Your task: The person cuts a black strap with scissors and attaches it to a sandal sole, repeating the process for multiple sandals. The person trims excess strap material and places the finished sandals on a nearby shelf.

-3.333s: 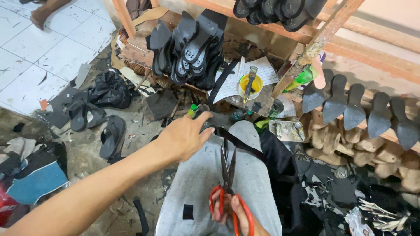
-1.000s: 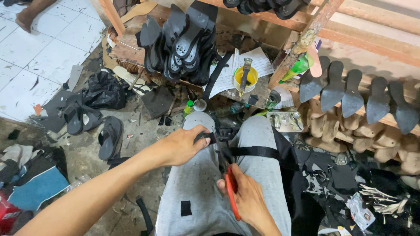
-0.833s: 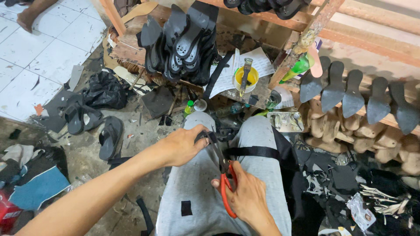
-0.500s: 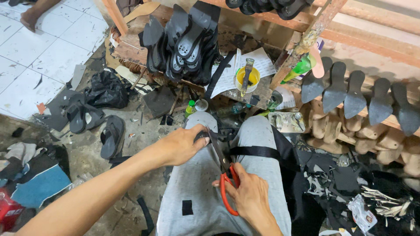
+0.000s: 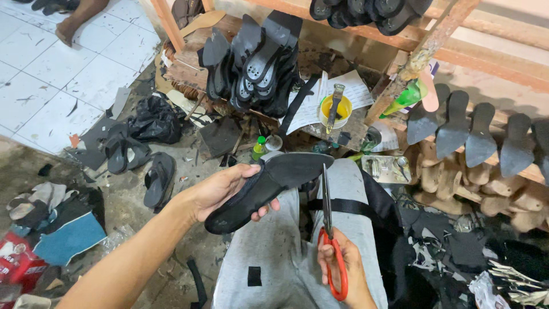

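Black shoe sole (image 5: 269, 186), flat and matte, sits above the person's lap over grey trousers (image 5: 297, 252). The left hand (image 5: 220, 189) is wrapped around its heel half, thumb on top and fingers beneath, so the toe end juts free toward the blades. Red-handled scissors (image 5: 330, 240) stand almost upright in the right hand (image 5: 346, 272), fingers closed through the loops; the dark blades meet the sole's toe edge, appearing nearly shut, though the exact gap is hard to read. Holding the sole by its far end seems to keep the cut edge clear of fingers.

A black strap (image 5: 343, 207) crosses the right thigh. Ahead, on a cluttered wooden bench (image 5: 189, 68), a stack of black soles (image 5: 254, 63) leans upright beside a yellow glue pot (image 5: 334, 111) with a brush in it. Sandals (image 5: 137, 166) and offcuts lie on the floor to the left.
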A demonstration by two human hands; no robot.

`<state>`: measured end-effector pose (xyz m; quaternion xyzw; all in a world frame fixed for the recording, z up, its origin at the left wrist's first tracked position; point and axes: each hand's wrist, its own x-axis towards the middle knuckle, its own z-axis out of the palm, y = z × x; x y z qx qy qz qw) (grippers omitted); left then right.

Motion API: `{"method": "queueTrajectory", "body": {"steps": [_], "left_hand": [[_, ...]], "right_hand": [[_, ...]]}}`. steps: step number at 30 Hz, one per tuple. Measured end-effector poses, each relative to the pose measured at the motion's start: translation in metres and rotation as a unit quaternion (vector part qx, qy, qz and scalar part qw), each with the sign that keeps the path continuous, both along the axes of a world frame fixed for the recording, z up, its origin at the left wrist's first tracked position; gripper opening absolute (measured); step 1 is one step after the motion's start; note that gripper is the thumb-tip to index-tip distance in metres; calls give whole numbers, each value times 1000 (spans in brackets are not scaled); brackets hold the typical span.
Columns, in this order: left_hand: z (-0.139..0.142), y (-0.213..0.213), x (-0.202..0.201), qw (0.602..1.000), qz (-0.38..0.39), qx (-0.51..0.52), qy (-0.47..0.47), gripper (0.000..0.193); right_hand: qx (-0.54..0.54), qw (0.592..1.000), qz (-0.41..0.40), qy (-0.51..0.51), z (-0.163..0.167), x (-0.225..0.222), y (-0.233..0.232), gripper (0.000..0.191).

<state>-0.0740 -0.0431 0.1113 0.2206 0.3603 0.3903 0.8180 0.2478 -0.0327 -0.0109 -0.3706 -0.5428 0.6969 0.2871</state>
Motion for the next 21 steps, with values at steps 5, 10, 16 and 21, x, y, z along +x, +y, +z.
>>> {"method": "queueTrajectory", "body": {"steps": [5,10,16,21], "left_hand": [[5,-1,11,983,44,49,171,52],[7,-3,30,870,33,143,470,45],[17,-1,36,769,3,224,598,48],[14,2,38,760,-17,233,607,48]], "right_hand": [[-58,998,8,-26,23,-5,-3,44],[427,838,-19,-338,75,-24,8,71],[465,785,-17,-408,113,-39,19,69],[451,788,5,-420,118,-40,21,68]]}}
